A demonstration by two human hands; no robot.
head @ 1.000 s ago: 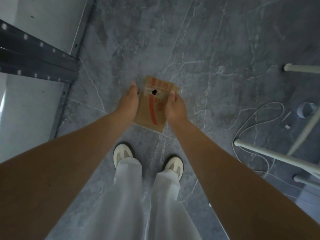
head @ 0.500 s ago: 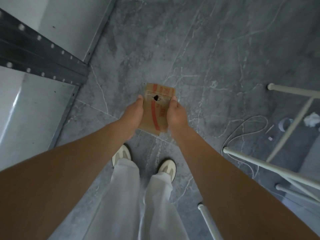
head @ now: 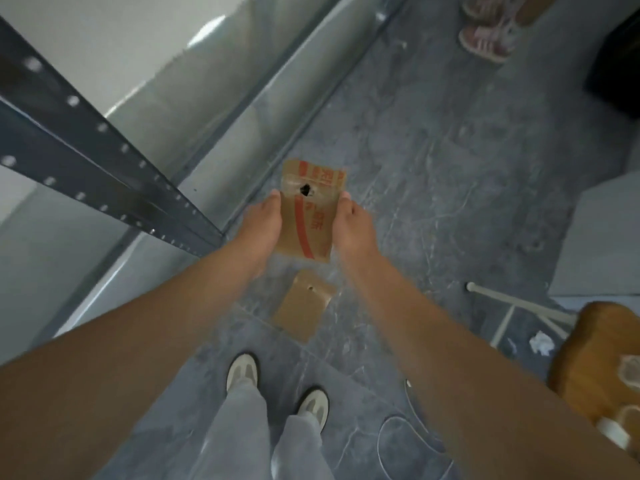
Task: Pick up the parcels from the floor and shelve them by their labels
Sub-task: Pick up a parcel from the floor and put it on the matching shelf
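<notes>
I hold a flat brown parcel [head: 306, 211] with a red stripe, red print and a dark hole near its top. My left hand [head: 261, 225] grips its left edge and my right hand [head: 351, 225] grips its right edge, well above the floor. A second, plain brown parcel [head: 303, 304] lies flat on the grey floor just below the held one, in front of my shoes. The metal shelf [head: 104, 157] with its dark perforated upright stands to my left.
A white-legged wooden stool [head: 595, 362] stands at the right, with crumpled paper [head: 540, 342] under it. A thin cable [head: 398, 434] loops on the floor by my right foot. Another person's pink shoes [head: 488, 32] are at the far top. A grey box [head: 599, 237] sits right.
Both hands have lifted the striped parcel up from the floor, uncovering a second parcel beneath it. My view has tilted up and forward, bringing the shelf upright and the stool into sight.
</notes>
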